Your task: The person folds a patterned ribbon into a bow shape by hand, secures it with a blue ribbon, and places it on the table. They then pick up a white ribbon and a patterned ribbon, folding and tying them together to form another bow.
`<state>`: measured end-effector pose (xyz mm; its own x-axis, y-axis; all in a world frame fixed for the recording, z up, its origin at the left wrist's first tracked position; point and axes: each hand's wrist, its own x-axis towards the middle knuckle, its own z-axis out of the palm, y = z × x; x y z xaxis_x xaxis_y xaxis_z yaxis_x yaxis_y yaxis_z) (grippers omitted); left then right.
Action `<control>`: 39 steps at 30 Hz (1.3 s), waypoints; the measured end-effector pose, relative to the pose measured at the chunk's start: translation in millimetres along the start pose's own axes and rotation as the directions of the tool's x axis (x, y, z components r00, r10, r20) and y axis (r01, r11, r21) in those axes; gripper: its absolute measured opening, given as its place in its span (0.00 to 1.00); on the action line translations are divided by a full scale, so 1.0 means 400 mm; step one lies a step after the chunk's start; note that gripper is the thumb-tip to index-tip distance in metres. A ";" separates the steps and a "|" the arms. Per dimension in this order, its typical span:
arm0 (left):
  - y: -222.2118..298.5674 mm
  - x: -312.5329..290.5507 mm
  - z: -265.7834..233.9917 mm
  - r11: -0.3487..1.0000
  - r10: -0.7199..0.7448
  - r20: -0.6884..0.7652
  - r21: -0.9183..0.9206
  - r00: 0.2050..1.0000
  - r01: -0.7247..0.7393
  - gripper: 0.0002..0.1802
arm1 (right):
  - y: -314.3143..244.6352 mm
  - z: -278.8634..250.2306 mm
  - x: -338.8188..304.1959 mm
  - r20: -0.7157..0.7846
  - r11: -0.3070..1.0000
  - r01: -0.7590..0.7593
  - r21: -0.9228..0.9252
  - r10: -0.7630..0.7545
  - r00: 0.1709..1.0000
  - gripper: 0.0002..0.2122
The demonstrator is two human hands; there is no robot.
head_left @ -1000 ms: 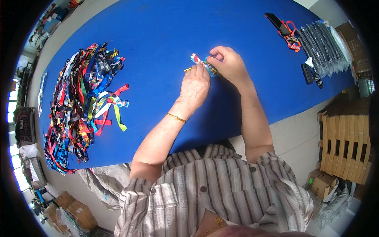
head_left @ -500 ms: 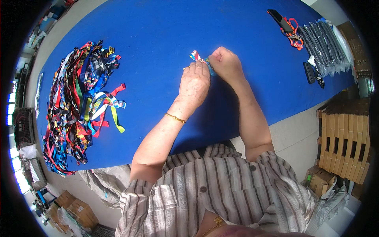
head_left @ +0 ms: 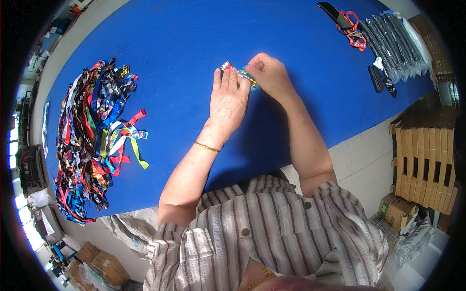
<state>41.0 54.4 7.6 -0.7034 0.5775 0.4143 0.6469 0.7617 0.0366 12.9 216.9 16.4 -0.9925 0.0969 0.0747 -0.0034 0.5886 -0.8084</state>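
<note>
A short patterned ribbon (head_left: pixel 254 85) in blue, yellow, red and white lies on the blue table beneath my hands. My left hand (head_left: pixel 228 102) rests on it with fingers stretched out flat, pressing it down; a red-and-white end shows past the fingertips. On the other side, my right hand (head_left: pixel 270 76) has thumb and forefinger pinched together at the ribbon's blue-and-yellow part. Much of the ribbon is covered by my fingers, so its full shape is hidden. At the left lies a big heap of multicoloured ribbons (head_left: pixel 92 131), several loose ends trailing toward the middle.
The blue table (head_left: pixel 184 43) spreads around my hands. At its far right are a black phone (head_left: pixel 335 14), an orange-red strap (head_left: pixel 357 36), a row of plastic-wrapped dark packs (head_left: pixel 393 46) and a small black case (head_left: pixel 375 78). Cardboard boxes (head_left: pixel 99 262) stand on the floor, lower left.
Both hands have shifted slightly left in the picture with the ribbon. My right fingers have lifted from a closer fist into a pinch, showing more of the ribbon's blue-and-yellow part.
</note>
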 end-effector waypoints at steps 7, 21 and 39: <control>0.006 -0.001 0.008 0.999 -0.015 0.024 0.052 1.000 0.014 0.16 | 0.012 -0.013 0.001 0.062 0.995 0.033 0.097 -0.039 0.997 0.08; 0.004 -0.004 0.010 1.000 -0.030 -0.016 -0.008 0.999 0.030 0.16 | 0.029 0.006 0.003 0.030 0.995 0.102 -0.002 -0.102 0.994 0.07; 0.010 -0.002 0.006 0.999 -0.044 0.064 0.001 0.997 0.044 0.15 | 0.036 0.014 0.001 -0.057 0.988 0.150 -0.032 -0.151 0.987 0.07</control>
<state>43.5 57.6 5.1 -0.7484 0.5611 0.3535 0.6152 0.7865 0.0540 12.0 220.9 1.6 -0.9719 0.0526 0.2295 -0.1479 0.6222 -0.7688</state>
